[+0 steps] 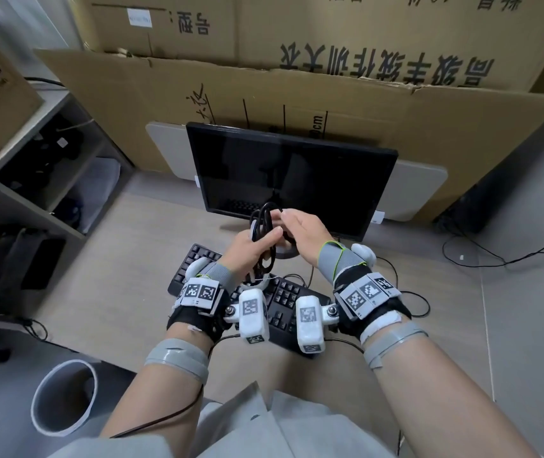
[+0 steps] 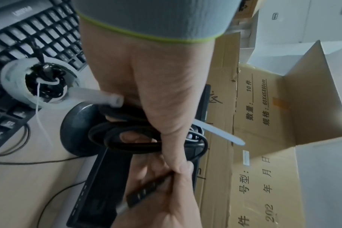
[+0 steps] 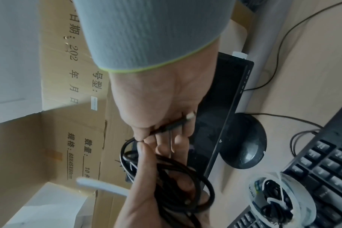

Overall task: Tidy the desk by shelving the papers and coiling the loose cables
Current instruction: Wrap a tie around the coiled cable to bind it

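A black cable coil (image 1: 265,239) hangs in front of the monitor, and my left hand (image 1: 257,246) grips its loops in the fist. In the left wrist view the coil (image 2: 127,138) runs through the left hand (image 2: 166,131), together with a white cable tie (image 2: 221,134). My right hand (image 1: 292,223) pinches the cable's free end just right of the coil. The USB plug (image 3: 178,123) lies across the right hand (image 3: 146,135), which touches the tip of the left thumb (image 3: 144,154). No papers are in view.
A black keyboard (image 1: 284,302) lies below my hands, with a white ring (image 1: 257,283) holding a tied cable bundle on it. The monitor (image 1: 290,180) stands behind, cardboard boxes (image 1: 330,94) beyond it. A shelf unit (image 1: 32,180) is on the left, a grey bin (image 1: 65,398) by my knee, and loose cables (image 1: 495,256) trail to the right.
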Tool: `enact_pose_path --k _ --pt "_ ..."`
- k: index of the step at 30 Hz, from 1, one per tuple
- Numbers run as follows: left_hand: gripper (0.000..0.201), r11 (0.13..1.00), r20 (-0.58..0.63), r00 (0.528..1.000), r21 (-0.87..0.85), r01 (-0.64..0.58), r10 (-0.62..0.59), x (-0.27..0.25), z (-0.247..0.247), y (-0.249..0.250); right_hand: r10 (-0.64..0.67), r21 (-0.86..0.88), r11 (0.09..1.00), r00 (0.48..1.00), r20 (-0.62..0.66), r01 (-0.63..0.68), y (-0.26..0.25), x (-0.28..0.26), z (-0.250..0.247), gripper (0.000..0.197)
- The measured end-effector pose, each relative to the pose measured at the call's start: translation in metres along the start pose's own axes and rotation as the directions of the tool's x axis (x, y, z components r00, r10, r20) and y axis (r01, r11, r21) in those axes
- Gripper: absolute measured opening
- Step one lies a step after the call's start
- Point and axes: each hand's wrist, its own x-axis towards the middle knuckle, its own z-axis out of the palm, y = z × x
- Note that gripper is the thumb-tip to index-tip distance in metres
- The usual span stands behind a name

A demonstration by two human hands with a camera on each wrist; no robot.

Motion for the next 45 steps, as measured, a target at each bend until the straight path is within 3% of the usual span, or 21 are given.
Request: enact_pose_path --k 2,5,10,11,13,15,17,19,21,24,27,30,32,34,37,42,45 --pt "0.052 1.0 -0.012 1.0 0.016 -0.001 0.002 0.002 0.003 0.001 0.011 -0.12 0.993 1.0 0.028 -0.007 0.003 0.0 -0.001 0.037" --pt "0.047 1.0 -0.003 1.0 -0.027 -0.017 0.016 0.001 0.006 0.001 0.056 -0.193 0.98 0.997 0.047 -0.046 -0.002 -0.003 -0.008 0.031" --pt "0.055 0.995 0.062 0.998 -0.098 0.021 -0.015 -0.001 0.004 0.0 0.036 -0.463 0.886 0.988 0.153 0.04 -0.01 -0.008 -0.018 0.026" --pt "0.054 0.996 0.074 0.996 -0.074 0.045 -0.039 -0.001 0.003 0.001 0.056 -0.407 0.913 0.983 0.175 0.02 -0.013 -0.009 -0.017 0.026" --pt "0.052 0.997 0.077 0.994 -0.004 0.076 -0.076 0.002 0.003 0.003 0.051 -0.087 0.995 0.986 0.159 -0.038 -0.018 -0.013 -0.012 0.035" --pt "0.051 0.996 0.058 0.994 0.036 0.086 -0.088 0.004 0.004 0.004 0.002 0.076 0.997 1.0 0.018 -0.003 -0.024 -0.014 -0.011 0.042" --pt "0.047 0.992 0.034 0.993 0.071 0.107 -0.11 0.005 0.007 0.004 -0.074 -0.062 0.995 0.997 -0.036 0.072 -0.028 -0.014 -0.011 0.032" --pt "0.042 0.986 0.055 0.99 0.111 0.124 -0.131 0.005 0.009 0.004 -0.105 -0.256 0.961 0.994 0.013 0.105 -0.03 -0.014 -0.012 0.023" --pt "0.034 0.987 0.093 0.983 0.044 0.154 -0.157 0.003 0.012 0.007 -0.125 -0.305 0.944 0.992 0.016 0.124 -0.031 -0.014 -0.013 0.012" --pt "0.031 0.987 0.111 0.981 0.009 0.161 -0.161 0.001 0.011 0.01 -0.217 -0.351 0.914 0.976 0.001 0.204 -0.028 -0.013 -0.013 0.011" --pt "0.032 0.985 0.107 0.979 0.041 0.169 -0.173 -0.002 0.003 0.005 -0.205 -0.245 0.96 0.94 -0.272 0.138 -0.028 -0.011 -0.02 0.012" --pt "0.034 0.978 0.106 0.972 0.059 0.202 -0.208 -0.006 -0.003 0.002 -0.074 -0.034 0.997 0.805 -0.589 0.067 -0.03 -0.008 -0.036 0.021" --pt "0.033 0.978 0.11 0.971 0.032 0.208 -0.21 -0.008 -0.001 0.001 0.01 0.137 0.985 0.756 -0.654 0.105 -0.029 -0.005 -0.044 0.027" --pt "0.027 0.975 0.138 0.973 -0.101 0.2 -0.185 -0.008 0.004 0.002 0.067 0.242 0.964 0.78 -0.623 0.111 -0.026 -0.003 -0.042 0.025" --pt "0.032 0.946 0.148 0.981 -0.28 0.165 -0.127 -0.003 0.013 0.009 0.121 0.302 0.953 0.865 -0.487 0.036 -0.018 -0.003 -0.028 0.023" --pt "0.02 0.963 0.109 0.994 -0.265 0.051 -0.023 0.004 0.024 0.017 0.172 0.335 0.941 0.92 -0.353 -0.048 -0.012 -0.007 -0.018 0.021" --pt "0.02 0.955 -0.01 1.0 -0.295 0.003 -0.007 0.013 0.022 0.012 0.113 0.291 0.956 0.959 -0.26 -0.034 -0.012 -0.012 -0.02 0.022"
